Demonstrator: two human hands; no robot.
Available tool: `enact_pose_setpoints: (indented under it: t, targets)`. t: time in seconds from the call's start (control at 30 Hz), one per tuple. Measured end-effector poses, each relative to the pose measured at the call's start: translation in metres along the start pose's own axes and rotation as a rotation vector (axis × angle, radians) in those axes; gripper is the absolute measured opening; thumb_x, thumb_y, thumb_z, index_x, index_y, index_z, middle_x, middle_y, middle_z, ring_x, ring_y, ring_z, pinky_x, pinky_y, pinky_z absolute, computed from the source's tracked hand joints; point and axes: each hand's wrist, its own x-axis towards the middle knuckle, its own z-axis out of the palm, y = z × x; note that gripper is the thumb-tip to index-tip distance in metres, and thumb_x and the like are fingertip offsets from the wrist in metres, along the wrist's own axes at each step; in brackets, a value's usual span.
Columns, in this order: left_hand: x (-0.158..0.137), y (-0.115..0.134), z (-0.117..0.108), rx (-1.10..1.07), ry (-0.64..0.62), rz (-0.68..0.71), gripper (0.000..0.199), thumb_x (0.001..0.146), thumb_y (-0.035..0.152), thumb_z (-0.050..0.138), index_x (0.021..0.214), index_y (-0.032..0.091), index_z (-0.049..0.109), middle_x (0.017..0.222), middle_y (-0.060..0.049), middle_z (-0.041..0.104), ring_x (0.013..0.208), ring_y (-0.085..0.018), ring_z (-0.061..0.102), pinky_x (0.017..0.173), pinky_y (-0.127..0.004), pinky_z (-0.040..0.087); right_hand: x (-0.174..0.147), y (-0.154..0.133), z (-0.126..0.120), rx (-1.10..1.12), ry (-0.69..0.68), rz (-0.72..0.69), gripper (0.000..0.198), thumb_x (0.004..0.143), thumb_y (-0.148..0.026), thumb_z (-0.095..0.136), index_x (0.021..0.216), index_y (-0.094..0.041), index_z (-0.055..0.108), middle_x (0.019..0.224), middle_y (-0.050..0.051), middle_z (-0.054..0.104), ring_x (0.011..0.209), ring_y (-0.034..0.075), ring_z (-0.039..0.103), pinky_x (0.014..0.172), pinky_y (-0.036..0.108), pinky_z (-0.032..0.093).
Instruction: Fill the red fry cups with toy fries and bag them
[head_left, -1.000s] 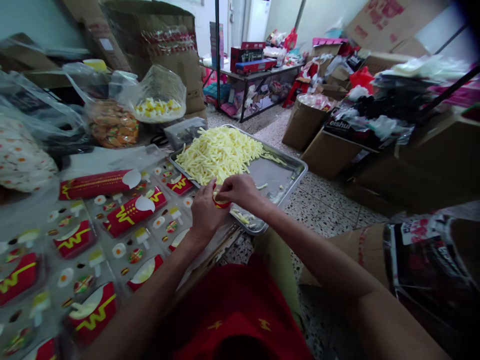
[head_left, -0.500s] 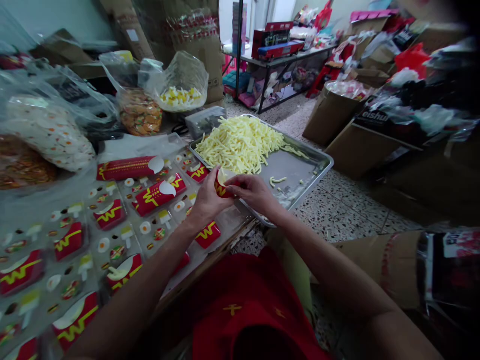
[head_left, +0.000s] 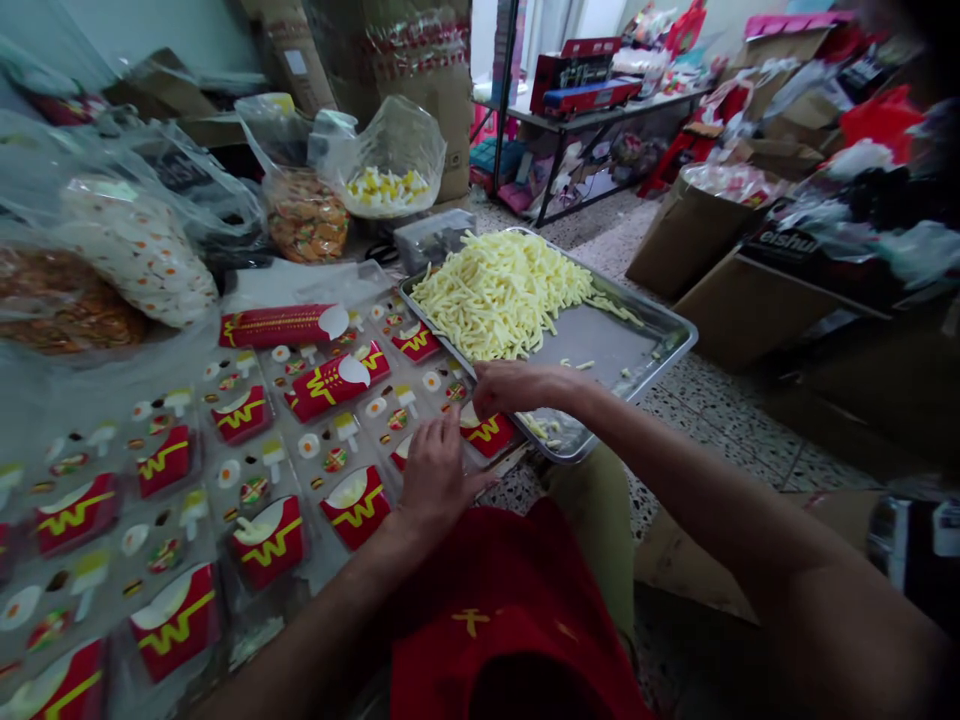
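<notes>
My left hand [head_left: 435, 470] rests low over the blister packs near the table's front edge, fingers stretched out and thumb apart. My right hand [head_left: 506, 387] is just beyond it, its fingers curled downward at the top of a red fry carton [head_left: 487, 432] with a yellow zigzag. That carton lies in the nearest pack; whether the fingers grip it or something small is hidden. Beside the right hand, a metal tray [head_left: 645, 350] bears a heap of pale yellow toy fries [head_left: 502, 290]. A carton with a pale filling [head_left: 356, 505] lies left of my left hand.
Rows of clear packs with red cartons [head_left: 176, 615] and small toy foods cover the table. Flat red cartons [head_left: 285, 325] are stacked behind. Bags of small pieces [head_left: 307, 215] stand at the back left. Cardboard boxes [head_left: 679, 235] stand on the floor at right.
The red carton, held between both hands before, is now down in the front pack. My left hand has released it and moved toward me; my right hand stays above it. The view has shifted slightly.
</notes>
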Motion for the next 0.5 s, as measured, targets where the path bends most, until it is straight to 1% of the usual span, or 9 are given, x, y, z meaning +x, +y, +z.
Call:
enact_pose_setpoints:
  t: [0.1, 0.17, 0.27, 0.3, 0.37, 0.4, 0.43, 0.5]
  targets:
    - [-0.003, 0.006, 0.008, 0.057, -0.055, 0.009, 0.095, 0.072, 0.050, 0.082, 0.145, 0.005, 0.042, 0.137, -0.023, 0.057, 0.126, -0.036, 0.054, 0.113, -0.050, 0.041, -0.001, -0.013, 0.011, -0.226, 0.060, 0.066, 0.012, 0.084, -0.020, 0.069, 0.085, -0.025, 0.080, 0.103, 0.008, 0.066, 0.098, 0.023, 0.056, 0.081, 0.032, 0.036]
    - [-0.002, 0.005, 0.007, 0.111, -0.101, 0.019, 0.087, 0.076, 0.050, 0.079, 0.144, 0.007, 0.046, 0.142, -0.023, 0.054, 0.131, -0.037, 0.050, 0.116, -0.054, 0.036, -0.010, -0.022, 0.023, -0.300, 0.111, 0.057, 0.014, 0.090, -0.022, 0.065, 0.084, -0.023, 0.078, 0.103, 0.009, 0.065, 0.102, 0.025, 0.054, 0.086, 0.036, 0.034]
    - [-0.003, 0.005, 0.010, 0.196, -0.175, 0.024, 0.077, 0.080, 0.052, 0.076, 0.141, 0.012, 0.051, 0.147, -0.022, 0.050, 0.140, -0.039, 0.043, 0.120, -0.065, 0.025, -0.025, -0.028, 0.043, -0.317, 0.235, 0.046, 0.015, 0.095, -0.026, 0.060, 0.093, -0.021, 0.074, 0.104, 0.009, 0.065, 0.105, 0.026, 0.052, 0.090, 0.037, 0.033]
    - [-0.003, 0.006, 0.012, 0.215, -0.183, 0.017, 0.077, 0.079, 0.055, 0.075, 0.140, 0.014, 0.052, 0.149, -0.022, 0.049, 0.142, -0.039, 0.040, 0.121, -0.067, 0.021, -0.028, -0.029, 0.047, -0.301, 0.270, 0.061, 0.014, 0.095, -0.027, 0.061, 0.096, -0.022, 0.074, 0.103, 0.009, 0.065, 0.104, 0.026, 0.053, 0.090, 0.037, 0.033]
    - [-0.001, 0.009, 0.015, 0.224, -0.173, -0.002, 0.085, 0.074, 0.068, 0.073, 0.137, 0.015, 0.055, 0.149, -0.023, 0.048, 0.143, -0.041, 0.038, 0.121, -0.069, 0.018, -0.031, -0.026, 0.052, -0.243, 0.310, 0.092, 0.015, 0.094, -0.024, 0.061, 0.102, -0.025, 0.074, 0.102, 0.007, 0.067, 0.100, 0.025, 0.055, 0.088, 0.036, 0.035]
    - [0.001, 0.010, 0.015, 0.213, -0.163, -0.007, 0.090, 0.069, 0.074, 0.071, 0.136, 0.014, 0.057, 0.147, -0.023, 0.049, 0.141, -0.042, 0.040, 0.121, -0.068, 0.018, -0.032, -0.024, 0.053, -0.200, 0.322, 0.104, 0.019, 0.094, -0.022, 0.060, 0.105, -0.026, 0.074, 0.101, 0.007, 0.068, 0.098, 0.024, 0.057, 0.087, 0.036, 0.037]
    - [0.005, 0.009, 0.012, 0.189, -0.154, -0.002, 0.095, 0.065, 0.079, 0.070, 0.133, 0.014, 0.059, 0.145, -0.023, 0.051, 0.138, -0.042, 0.043, 0.121, -0.067, 0.021, -0.033, -0.023, 0.052, -0.147, 0.336, 0.109, 0.023, 0.095, -0.019, 0.057, 0.109, -0.026, 0.074, 0.101, 0.006, 0.068, 0.096, 0.022, 0.059, 0.086, 0.034, 0.038]
    - [0.012, -0.001, -0.003, 0.121, -0.131, 0.010, 0.093, 0.062, 0.081, 0.070, 0.128, 0.016, 0.062, 0.136, -0.018, 0.058, 0.127, -0.037, 0.054, 0.116, -0.060, 0.036, -0.040, -0.019, 0.050, -0.028, 0.378, 0.102, 0.028, 0.096, -0.018, 0.052, 0.114, -0.025, 0.073, 0.101, 0.007, 0.069, 0.092, 0.020, 0.062, 0.083, 0.032, 0.042]
